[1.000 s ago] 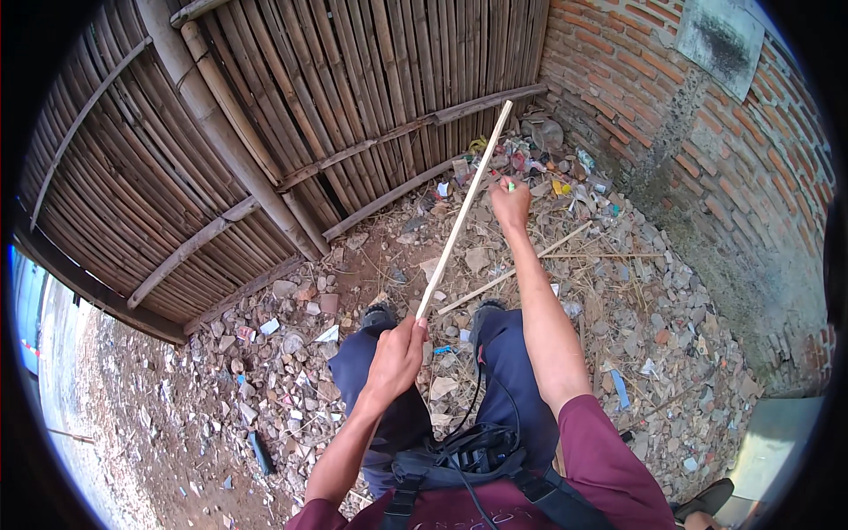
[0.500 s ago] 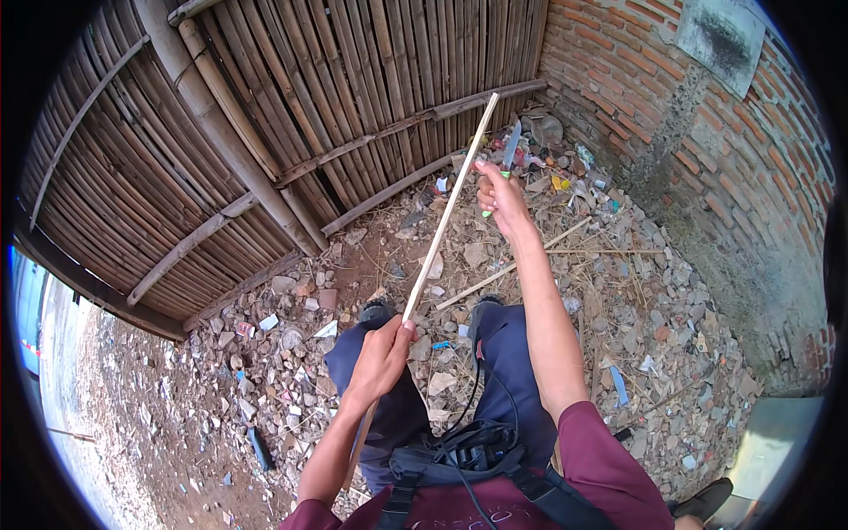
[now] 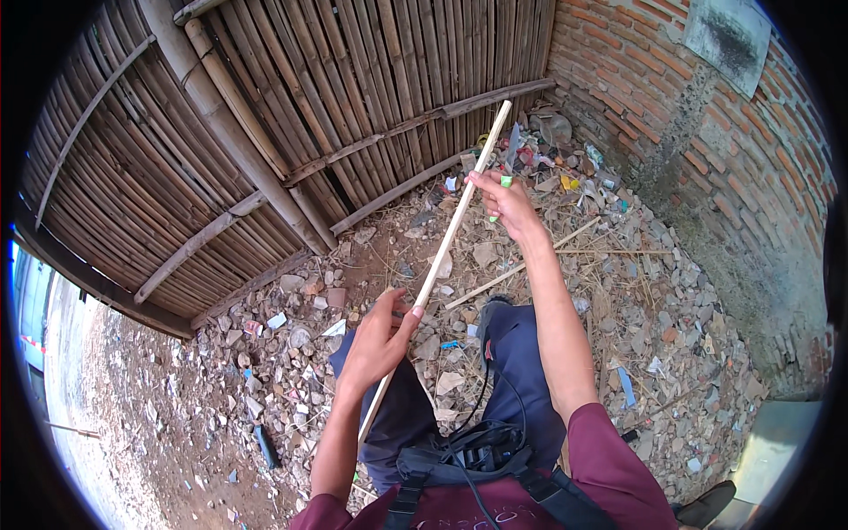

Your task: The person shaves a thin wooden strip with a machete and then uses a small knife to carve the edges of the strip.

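Note:
A long, pale bamboo strip slants up and away between my knees toward the fence. My left hand holds it loosely over my left knee, thumb along the strip and fingertips lifted apart from it. In my right hand is a knife with a green handle, its blade pointing up and away, beside the strip's far part. The thumb side of that hand touches the strip. Part of the knife handle is hidden by my fingers.
A bamboo fence stands ahead and left, meeting a brick wall on the right. Stones and litter cover the ground. Another pale strip lies beyond my right knee. A dark strap pack sits at my waist.
The strip's near end has swung over my left thigh. My left hand has loosened, its fingers lifting apart. My right hand has come closer, its thumb side now against the strip.

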### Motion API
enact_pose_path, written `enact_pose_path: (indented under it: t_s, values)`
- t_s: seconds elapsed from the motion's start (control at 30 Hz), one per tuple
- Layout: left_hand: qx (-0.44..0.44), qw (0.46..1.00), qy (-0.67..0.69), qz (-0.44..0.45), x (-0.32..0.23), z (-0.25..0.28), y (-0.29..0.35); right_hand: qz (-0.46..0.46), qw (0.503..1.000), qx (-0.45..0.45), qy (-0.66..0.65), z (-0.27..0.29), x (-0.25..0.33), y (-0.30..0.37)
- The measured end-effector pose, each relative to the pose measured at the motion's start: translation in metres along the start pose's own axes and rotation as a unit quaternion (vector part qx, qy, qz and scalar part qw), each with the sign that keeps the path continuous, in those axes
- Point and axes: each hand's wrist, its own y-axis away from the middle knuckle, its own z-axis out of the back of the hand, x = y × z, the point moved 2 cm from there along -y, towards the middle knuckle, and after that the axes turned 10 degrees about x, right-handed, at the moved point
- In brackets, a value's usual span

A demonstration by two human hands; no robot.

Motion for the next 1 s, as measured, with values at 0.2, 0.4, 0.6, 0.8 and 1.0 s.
enact_pose_path:
  t_s: [0.2, 0.4, 0.6, 0.8, 1.0]
  values:
    - [0.059, 0.989, 0.128, 0.043, -0.004, -0.019, -0.048, 0.007, 0.999, -0.007, 0.033, -0.010, 0.000, 0.000]
    - [-0.076, 0.996, 0.051, -0.022, 0.008, -0.024, -0.083, 0.018, 0.926, -0.073, 0.369, 0.006, -0.021, -0.008]
    - [-0.060, 0.994, 0.079, 0.036, -0.016, -0.018, -0.099, 0.059, 0.863, -0.015, 0.501, -0.032, -0.031, 0.001]
    - [-0.147, 0.989, 0.017, -0.009, -0.007, -0.013, -0.113, 0.132, 0.819, -0.006, 0.559, -0.058, -0.039, 0.001]
    - [-0.226, 0.972, -0.044, -0.055, -0.005, -0.020, -0.114, 0.118, 0.807, -0.057, 0.576, -0.066, -0.048, -0.003]
